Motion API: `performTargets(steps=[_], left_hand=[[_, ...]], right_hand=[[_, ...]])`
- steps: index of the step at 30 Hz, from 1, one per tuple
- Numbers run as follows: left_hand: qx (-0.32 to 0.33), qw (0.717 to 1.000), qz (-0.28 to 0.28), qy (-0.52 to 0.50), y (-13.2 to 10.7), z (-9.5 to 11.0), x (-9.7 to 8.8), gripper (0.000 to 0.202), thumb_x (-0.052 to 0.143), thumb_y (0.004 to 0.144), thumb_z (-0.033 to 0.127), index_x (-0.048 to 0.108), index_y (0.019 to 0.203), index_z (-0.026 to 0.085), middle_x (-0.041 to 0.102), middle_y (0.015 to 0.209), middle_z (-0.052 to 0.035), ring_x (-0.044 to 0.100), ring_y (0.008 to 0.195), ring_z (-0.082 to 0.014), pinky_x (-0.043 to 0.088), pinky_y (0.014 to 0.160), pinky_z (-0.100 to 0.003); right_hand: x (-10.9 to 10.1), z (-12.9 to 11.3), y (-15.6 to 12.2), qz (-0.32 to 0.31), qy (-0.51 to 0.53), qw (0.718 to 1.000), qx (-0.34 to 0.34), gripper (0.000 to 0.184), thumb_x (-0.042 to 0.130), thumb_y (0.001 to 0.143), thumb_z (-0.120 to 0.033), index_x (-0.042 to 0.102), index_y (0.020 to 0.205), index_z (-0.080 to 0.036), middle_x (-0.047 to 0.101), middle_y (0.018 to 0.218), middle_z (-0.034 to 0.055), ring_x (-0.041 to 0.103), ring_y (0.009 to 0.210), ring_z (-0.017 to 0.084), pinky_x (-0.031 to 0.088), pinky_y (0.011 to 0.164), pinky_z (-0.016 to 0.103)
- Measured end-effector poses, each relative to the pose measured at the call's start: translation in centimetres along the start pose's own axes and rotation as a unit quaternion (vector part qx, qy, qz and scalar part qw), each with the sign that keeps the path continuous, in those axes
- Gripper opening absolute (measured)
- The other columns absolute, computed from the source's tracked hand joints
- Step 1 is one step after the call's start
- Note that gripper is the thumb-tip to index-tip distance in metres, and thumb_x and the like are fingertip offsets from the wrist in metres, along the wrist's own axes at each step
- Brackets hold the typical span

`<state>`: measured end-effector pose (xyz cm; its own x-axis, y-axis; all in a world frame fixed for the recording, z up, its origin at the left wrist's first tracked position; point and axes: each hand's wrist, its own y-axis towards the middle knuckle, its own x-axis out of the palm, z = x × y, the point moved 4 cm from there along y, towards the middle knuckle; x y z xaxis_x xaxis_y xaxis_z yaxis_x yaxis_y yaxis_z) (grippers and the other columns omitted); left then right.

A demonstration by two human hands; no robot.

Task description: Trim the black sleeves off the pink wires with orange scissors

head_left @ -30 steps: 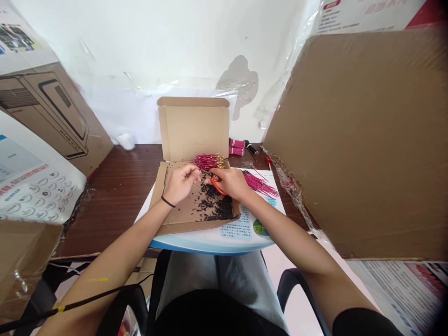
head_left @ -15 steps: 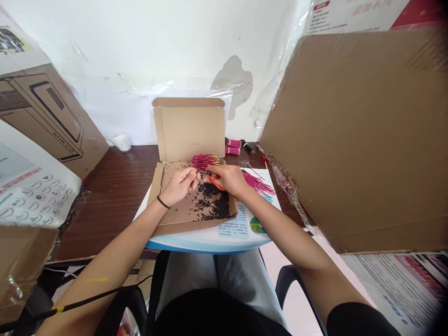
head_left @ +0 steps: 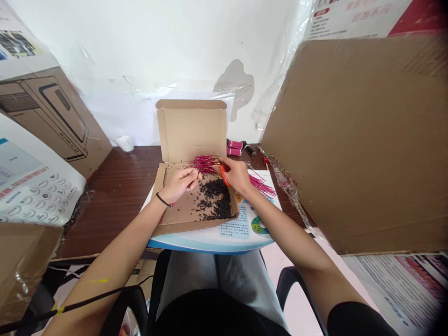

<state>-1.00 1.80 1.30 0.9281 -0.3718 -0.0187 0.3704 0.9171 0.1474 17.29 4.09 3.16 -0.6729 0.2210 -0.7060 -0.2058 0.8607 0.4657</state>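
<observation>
Head view: open cardboard box (head_left: 182,215) below, dark clippings (head_left: 214,201) on its floor.
Left hand (head_left: 178,185): fingers curled shut beside the magenta wire bundle (head_left: 205,164), hold hidden.
Right hand (head_left: 236,175): closed around orange-handled scissors (head_left: 224,175), at the bundle's right end.

- bare slender left forearm (head_left: 119,247) angling in from lower left
- left hand (head_left: 180,185) curled, fingertips pinched together, palm down
- bare right forearm (head_left: 287,228) angling in from lower right
- right hand (head_left: 236,176) closed in a firm grip, near the left hand
</observation>
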Motion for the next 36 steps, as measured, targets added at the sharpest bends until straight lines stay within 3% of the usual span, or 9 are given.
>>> performTargets(steps=[4, 8, 15, 20, 26, 30, 33, 34, 36], left_hand=[[-0.026, 0.998, 0.015, 0.054, 0.2, -0.6, 0.0, 0.048, 0.064, 0.078, 0.063, 0.064, 0.078, 0.016, 0.055, 0.051, 0.0005, 0.039, 0.042, -0.0082, 0.027, 0.042, -0.023], [-0.036, 0.994, 0.009, 0.099, 0.2, -1.0, 0.1, 0.043, 0.065, 0.080, 0.059, 0.067, 0.080, 0.016, 0.065, 0.057, -0.0034, 0.048, 0.045, -0.0094, 0.031, 0.042, -0.021], [-0.032, 0.985, 0.007, 0.167, 0.1, -0.2, 0.4, 0.034, 0.061, 0.086, 0.046, 0.067, 0.072, 0.016, 0.065, 0.053, -0.0021, 0.037, 0.036, -0.0055, 0.028, 0.036, -0.019], [-0.041, 0.975, 0.013, 0.218, -0.2, 0.2, 0.5, 0.031, 0.057, 0.088, 0.037, 0.064, 0.066, 0.016, 0.067, 0.055, -0.0017, 0.041, 0.036, -0.0058, 0.033, 0.037, -0.019], [-0.048, 0.957, -0.007, 0.286, 0.0, 0.0, 0.5, 0.033, 0.050, 0.089, 0.032, 0.061, 0.064, 0.015, 0.067, 0.057, -0.0013, 0.045, 0.039, -0.0061, 0.036, 0.042, -0.018], [-0.061, 0.956, -0.031, 0.285, -0.2, 0.7, 0.2, 0.032, 0.050, 0.090, 0.031, 0.062, 0.065, 0.014, 0.063, 0.051, -0.0004, 0.044, 0.036, -0.0062, 0.035, 0.040, -0.018], [-0.067, 0.966, -0.050, 0.244, -0.7, 1.5, -0.5, 0.027, 0.054, 0.089, 0.033, 0.066, 0.074, 0.013, 0.059, 0.048, 0.0015, 0.044, 0.036, -0.0058, 0.035, 0.040, -0.017], [-0.065, 0.971, -0.042, 0.226, -0.8, 1.7, -0.8, 0.028, 0.056, 0.088, 0.035, 0.066, 0.076, 0.013, 0.058, 0.047, 0.0021, 0.043, 0.035, -0.0056, 0.035, 0.040, -0.017], [-0.062, 0.980, -0.007, 0.192, -0.9, 1.8, -1.4, 0.030, 0.058, 0.088, 0.040, 0.067, 0.078, 0.013, 0.057, 0.047, 0.0025, 0.043, 0.035, -0.0050, 0.033, 0.039, -0.016]], right_hand=[[0.8, -0.6, -0.5, -0.022, 0.205, 0.978, 0.014, 0.036, 0.067, 0.081, -0.041, 0.072, 0.108, -0.018, 0.075, 0.086, 0.0040, 0.065, 0.072, 0.015, 0.052, 0.070, 0.030], [1.6, -1.1, -0.9, -0.035, 0.271, 0.962, 0.002, 0.037, 0.068, 0.078, -0.032, 0.071, 0.111, -0.016, 0.076, 0.088, 0.0060, 0.069, 0.080, 0.016, 0.055, 0.081, 0.034], [1.6, -1.4, -1.0, -0.079, 0.276, 0.957, -0.030, 0.037, 0.066, 0.077, -0.031, 0.071, 0.110, -0.015, 0.076, 0.095, 0.0073, 0.070, 0.083, 0.016, 0.055, 0.080, 0.031], [1.9, -1.1, -1.0, -0.068, 0.249, 0.964, -0.058, 0.042, 0.066, 0.078, -0.035, 0.070, 0.113, -0.012, 0.075, 0.094, 0.0087, 0.068, 0.081, 0.016, 0.054, 0.080, 0.031], [1.9, -2.0, -1.2, -0.075, 0.189, 0.975, -0.087, 0.031, 0.066, 0.077, -0.028, 0.070, 0.106, -0.015, 0.073, 0.084, 0.0039, 0.064, 0.073, 0.014, 0.050, 0.073, 0.027], [1.0, -2.2, -0.9, -0.037, 0.097, 0.990, -0.091, 0.024, 0.062, 0.077, -0.020, 0.070, 0.099, -0.018, 0.070, 0.079, 0.0021, 0.061, 0.072, 0.014, 0.046, 0.070, 0.026], [-1.0, -0.2, 0.2, 0.052, 0.039, 0.997, -0.039, 0.025, 0.052, 0.077, -0.011, 0.069, 0.093, -0.016, 0.070, 0.081, 0.0047, 0.061, 0.073, 0.016, 0.046, 0.072, 0.029], [-1.8, 0.8, 0.5, 0.095, 0.041, 0.995, 0.000, 0.023, 0.051, 0.076, -0.011, 0.069, 0.091, -0.016, 0.070, 0.078, 0.0041, 0.062, 0.070, 0.016, 0.047, 0.071, 0.030], [-2.9, 1.6, 1.0, 0.137, 0.067, 0.988, 0.002, 0.023, 0.053, 0.077, -0.013, 0.068, 0.094, -0.017, 0.071, 0.081, 0.0039, 0.065, 0.074, 0.017, 0.049, 0.075, 0.031]])
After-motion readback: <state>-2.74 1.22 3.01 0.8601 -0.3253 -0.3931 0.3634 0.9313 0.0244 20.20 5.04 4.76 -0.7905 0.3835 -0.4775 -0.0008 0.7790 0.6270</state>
